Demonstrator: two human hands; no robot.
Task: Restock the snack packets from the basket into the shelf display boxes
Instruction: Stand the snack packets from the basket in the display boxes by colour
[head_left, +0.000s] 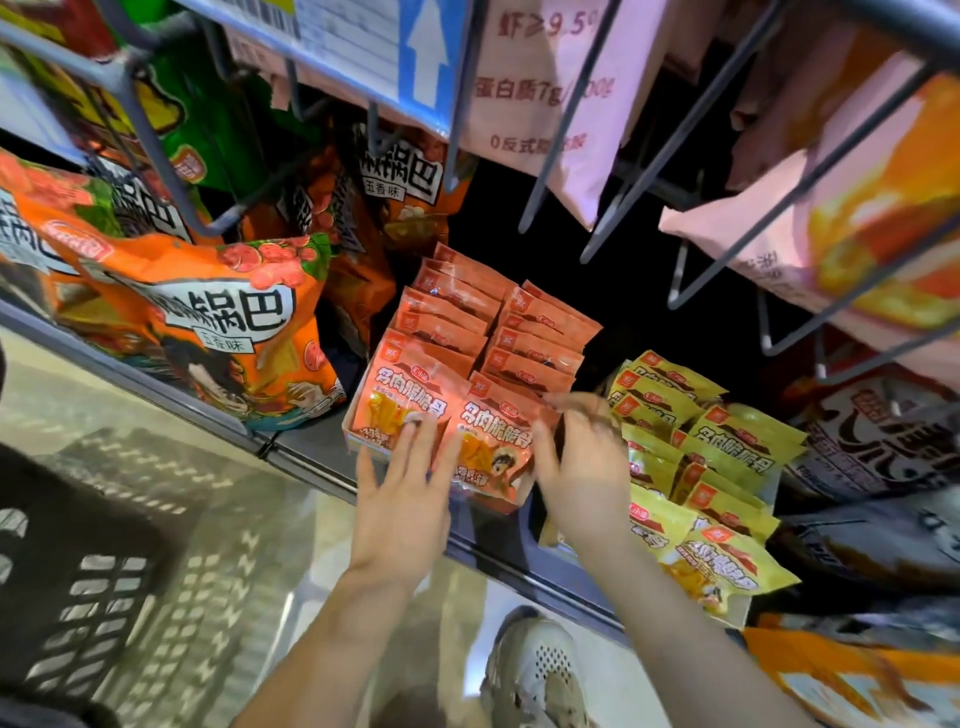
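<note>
Setting: shop aisle, wire shelf (291, 447) at waist height above a pale floor, hanging bags overhead.
Basket (67, 571): dark slatted plastic, on the floor at far left, well apart from the hands; contents not visible, so I cannot tell what stock remains.
Large orange bags (208, 322): upright on the shelf, left of the display box, faces outward for shoppers.
Orange display box (363, 431): shelf front, two rows of orange snack packets (493, 338) filed upright one behind another; looks nearly full.
Left hand (402, 514): fingers straight and spread, tips pressing the front packet of the left row (400, 400), likely to keep that row from tipping forward.
Front right packet (493, 447): foremost in the right row, lower edge overhanging the box front, leaning between the two hands; probably being seated.
Right hand (582, 467): at the packet's right edge, blurred with motion; fingers appear to curl round that edge, but the grip is not sharp enough to confirm.
Yellow packets (701, 457): neighbouring box just to the right, same stacking, untouched.
Shoe (540, 670): pale, on the floor below the shelf edge.
</note>
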